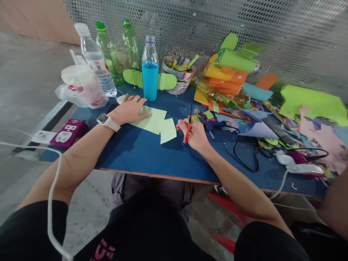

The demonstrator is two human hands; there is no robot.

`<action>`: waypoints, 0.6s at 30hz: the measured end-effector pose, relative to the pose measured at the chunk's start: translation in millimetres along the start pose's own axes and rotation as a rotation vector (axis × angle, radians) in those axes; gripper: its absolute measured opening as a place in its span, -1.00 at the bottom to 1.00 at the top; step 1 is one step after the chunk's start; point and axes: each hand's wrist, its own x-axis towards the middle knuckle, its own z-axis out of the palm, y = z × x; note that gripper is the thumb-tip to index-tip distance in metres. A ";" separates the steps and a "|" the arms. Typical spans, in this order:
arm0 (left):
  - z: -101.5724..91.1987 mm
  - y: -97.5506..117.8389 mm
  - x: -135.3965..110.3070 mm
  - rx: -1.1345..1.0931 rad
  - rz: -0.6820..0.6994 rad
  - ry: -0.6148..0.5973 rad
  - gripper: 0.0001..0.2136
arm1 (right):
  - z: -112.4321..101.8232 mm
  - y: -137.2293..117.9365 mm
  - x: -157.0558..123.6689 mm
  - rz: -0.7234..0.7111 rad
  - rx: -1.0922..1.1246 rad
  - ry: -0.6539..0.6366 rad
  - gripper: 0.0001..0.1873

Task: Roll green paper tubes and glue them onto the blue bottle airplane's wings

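The left hand lies spread on green paper, the right hand grips red scissors, a bottle holds blue liquid and a basket holds paper scraps.

A single camera, worn on the person's head, looks forward and down over the bench from its near side, close enough that the left hand and right hand lie mid-view. The black shirt fills the near part; a perforated metal panel backs the far side.
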 end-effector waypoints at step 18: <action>-55.7 -4.9 -17.6 -0.093 0.190 0.629 -0.69 | -5.6 12.3 28.4 -0.100 0.053 0.182 -0.26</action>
